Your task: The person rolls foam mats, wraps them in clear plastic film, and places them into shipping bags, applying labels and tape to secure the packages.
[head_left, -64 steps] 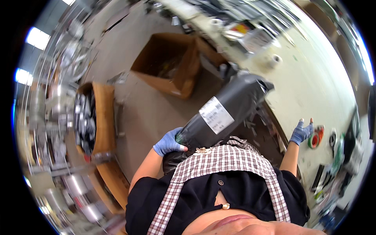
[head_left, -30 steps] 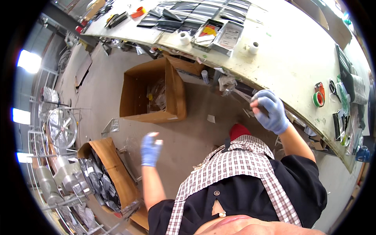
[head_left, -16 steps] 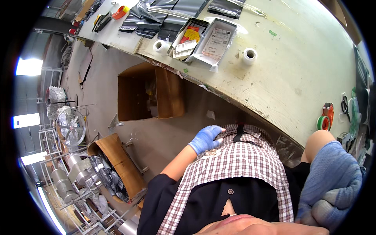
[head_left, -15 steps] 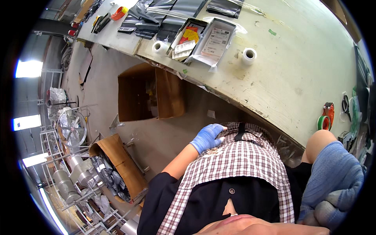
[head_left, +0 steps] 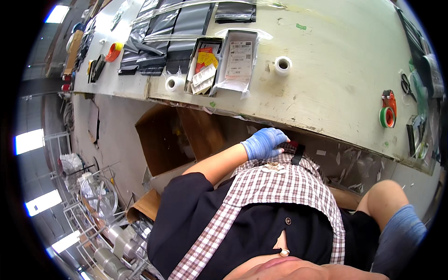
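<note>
My left hand (head_left: 265,143), in a blue knitted glove with bare fingertips, hovers at the front of my checked apron (head_left: 280,186), just below the table's near edge. Its fingers reach to the right with the thumb apart, and nothing shows between them. At the lower right rim is my right hand (head_left: 402,235), gloved in the same blue and held beside my body. Shadow and the picture's rim hide its fingers. Nearest in front, on the pale table (head_left: 326,74), stand a roll of clear film (head_left: 283,66) and a shallow tray with printed labels (head_left: 240,60).
A second tray (head_left: 204,70) holds red and yellow cards. Black plastic bags (head_left: 186,37) lie farther left. To the right are an orange tape dispenser (head_left: 388,109) and black scissors (head_left: 408,87). A cardboard box (head_left: 158,137) stands on the floor by the table.
My view has turned and my body is closer to the table. The left hand has moved up and right toward its edge. My right hand has sunk farther into the lower right rim.
</note>
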{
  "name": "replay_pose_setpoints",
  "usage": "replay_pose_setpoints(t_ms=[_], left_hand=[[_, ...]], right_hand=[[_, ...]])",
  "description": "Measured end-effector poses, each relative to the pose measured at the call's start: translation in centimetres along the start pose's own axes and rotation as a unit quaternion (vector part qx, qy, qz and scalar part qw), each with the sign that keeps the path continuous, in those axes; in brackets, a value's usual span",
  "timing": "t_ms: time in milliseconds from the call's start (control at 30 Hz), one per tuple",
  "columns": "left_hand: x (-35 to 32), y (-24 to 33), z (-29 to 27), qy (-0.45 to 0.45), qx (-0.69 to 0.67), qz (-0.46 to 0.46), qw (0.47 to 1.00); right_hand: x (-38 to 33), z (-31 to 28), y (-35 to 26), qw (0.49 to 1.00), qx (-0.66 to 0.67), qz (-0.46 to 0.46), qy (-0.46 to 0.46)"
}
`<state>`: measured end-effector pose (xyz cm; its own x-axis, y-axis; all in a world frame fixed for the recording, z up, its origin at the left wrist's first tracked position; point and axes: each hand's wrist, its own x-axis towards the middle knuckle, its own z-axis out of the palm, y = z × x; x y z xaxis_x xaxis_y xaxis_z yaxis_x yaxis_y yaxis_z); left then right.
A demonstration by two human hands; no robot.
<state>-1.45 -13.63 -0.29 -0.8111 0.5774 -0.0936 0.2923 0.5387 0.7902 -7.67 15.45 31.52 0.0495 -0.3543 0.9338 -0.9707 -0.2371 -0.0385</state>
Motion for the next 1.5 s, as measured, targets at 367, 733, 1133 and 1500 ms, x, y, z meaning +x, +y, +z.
replay_pose_setpoints(t_ms=[367, 733, 1133, 1500], left_hand=[[3.8, 2.7, 2.6, -0.197, 0.029, 0.082, 0.977], [9.5, 15.1, 19.8, -0.323, 0.036, 0.173, 0.930], [14.5, 36.6, 41.5, -0.592, 0.206, 0.318, 0.711], [15.3, 42.0, 69.4, -0.715, 0.276, 0.223, 0.603]], right_hand=[[-18.4, 4.9, -16.0, 0.710, -0.147, 0.689, 0.007], [-41.1, 4.7, -46.9, 0.199, -0.211, 0.955, 0.065], [-44.7, 6.2, -68.0, -0.041, -0.205, 0.902, 0.377], [-53.8, 0.9, -81.9, -0.164, -0.308, 0.801, 0.487]])
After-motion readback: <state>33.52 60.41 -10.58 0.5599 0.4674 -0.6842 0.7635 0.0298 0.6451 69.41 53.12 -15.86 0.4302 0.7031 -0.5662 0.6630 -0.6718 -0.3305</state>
